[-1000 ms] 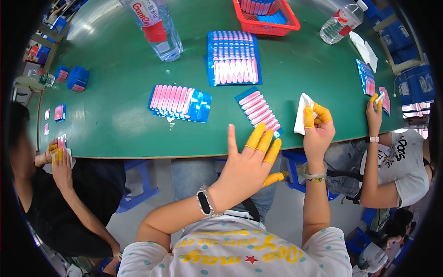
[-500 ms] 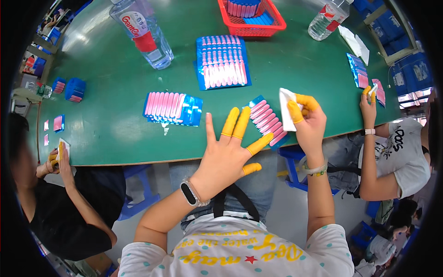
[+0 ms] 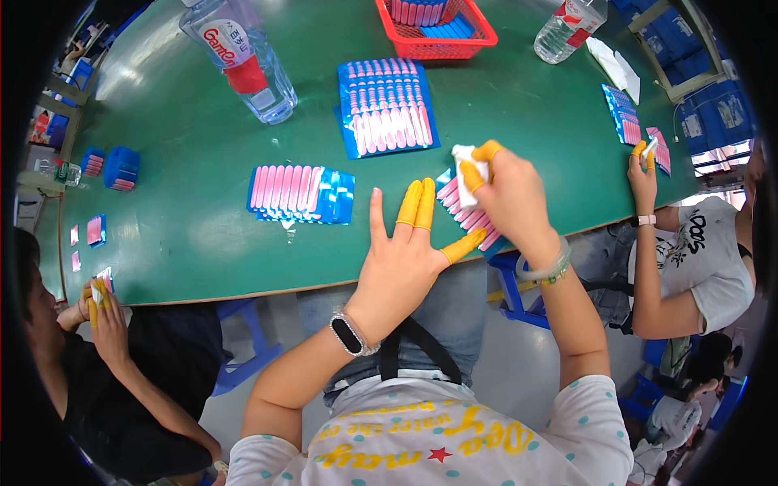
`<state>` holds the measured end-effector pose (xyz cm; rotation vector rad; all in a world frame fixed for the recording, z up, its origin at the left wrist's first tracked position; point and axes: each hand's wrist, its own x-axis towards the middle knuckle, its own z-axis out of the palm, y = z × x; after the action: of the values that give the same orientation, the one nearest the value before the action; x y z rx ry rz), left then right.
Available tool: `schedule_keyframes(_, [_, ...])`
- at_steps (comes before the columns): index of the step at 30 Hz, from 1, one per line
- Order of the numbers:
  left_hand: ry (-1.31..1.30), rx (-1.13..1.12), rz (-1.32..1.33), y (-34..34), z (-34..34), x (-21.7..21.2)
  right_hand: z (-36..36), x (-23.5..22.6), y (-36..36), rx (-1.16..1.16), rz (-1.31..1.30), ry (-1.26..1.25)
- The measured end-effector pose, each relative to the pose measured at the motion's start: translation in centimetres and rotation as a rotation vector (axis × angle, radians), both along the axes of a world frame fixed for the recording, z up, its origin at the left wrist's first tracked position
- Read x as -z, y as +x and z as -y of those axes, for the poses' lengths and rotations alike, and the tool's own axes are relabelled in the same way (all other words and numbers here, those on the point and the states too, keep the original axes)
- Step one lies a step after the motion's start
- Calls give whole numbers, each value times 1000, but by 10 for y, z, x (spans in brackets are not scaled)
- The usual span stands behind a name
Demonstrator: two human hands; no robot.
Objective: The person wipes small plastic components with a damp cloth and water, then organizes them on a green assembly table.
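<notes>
My left hand (image 3: 399, 271) lies spread at the table's near edge, yellow finger cots on several fingers. One of its covered fingertips presses the lower end of a small blue sheet with a row of pink rounded strips (image 3: 471, 220). In my right hand (image 3: 519, 198), also wearing yellow cots, a folded white cloth or wipe (image 3: 468, 188) is pinched against that sheet, hiding part of its strips. Left of my hands lies an overlapping pile of similar pink-and-blue sheets (image 3: 285, 190). A larger stack of them (image 3: 387, 113) sits farther back.
A red plastic basket (image 3: 442, 50) holding more sheets stands at the back of the green table (image 3: 186, 243). Two water bottles stand at the back, one left (image 3: 247, 69) and one right (image 3: 563, 36). Co-workers with white wipes sit on both sides (image 3: 113, 324) (image 3: 681, 275).
My right hand has moved left and down, bringing the white cloth from beside the sheet onto its pink strips. My left hand stays nearly in place, its two middle fingers closer together.
</notes>
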<state>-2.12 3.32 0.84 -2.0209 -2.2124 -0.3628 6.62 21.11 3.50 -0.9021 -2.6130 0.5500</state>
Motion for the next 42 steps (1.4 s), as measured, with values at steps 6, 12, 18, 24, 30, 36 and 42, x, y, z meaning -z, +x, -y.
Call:
schedule_keyframes(6, [-1, 7, 73, 0, -1, 1, 26, 4, 2, -214, -51, 100])
schedule_keyframes(12, [5, -1, 26, 0, -2, 4, 11, 3, 2, -38, -25, 39])
schedule_keyframes(18, [7, -1, 55, 0, 0, -3, -4, 1, 7, -23, -149, -109])
schedule_keyframes(24, [-18, 24, 90, 1, -1, -4, -2, 8, 8, 61, -110, -28])
schedule_keyframes(30, [-25, 22, 56, 0, -1, -4, 10, 1, 12, -24, -112, -94])
schedule_keyframes(36, [-9, 15, 68, 1, -2, -1, 34, 19, 16, -230, -193, 189])
schedule_keyframes(42, [-5, 16, 54, 1, -2, -3, -2, 8, 25, 86, -50, 6])
